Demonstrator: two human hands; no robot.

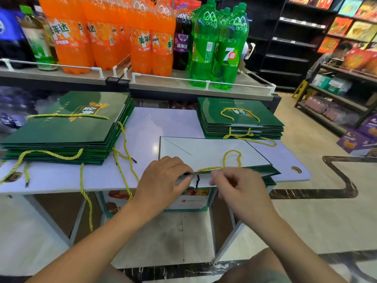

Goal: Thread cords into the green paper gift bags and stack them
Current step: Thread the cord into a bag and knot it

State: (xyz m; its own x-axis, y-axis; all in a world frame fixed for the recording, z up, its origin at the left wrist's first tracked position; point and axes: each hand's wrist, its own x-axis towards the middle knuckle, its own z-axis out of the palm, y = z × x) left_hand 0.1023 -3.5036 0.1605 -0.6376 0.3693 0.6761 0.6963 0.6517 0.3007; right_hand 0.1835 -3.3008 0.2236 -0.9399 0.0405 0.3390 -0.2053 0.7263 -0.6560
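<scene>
A flat green gift bag (212,152) lies at the table's front edge with its white inner flap turned up. A yellow cord (228,160) loops over that flap and runs along the bag's near rim. My left hand (163,180) pinches the cord's black tip at the rim. My right hand (236,184) pinches the rim just right of it; its motion blurs the fingers. A tall stack of green bags (67,127) with cords sits at the left. A lower stack of green bags (240,119) sits at the back right.
Loose yellow cords (122,160) trail from the left stack over the pale table (159,123) and hang off its front edge. A shelf of soda bottles (155,37) stands behind. A person (334,56) sits by shelves at the far right.
</scene>
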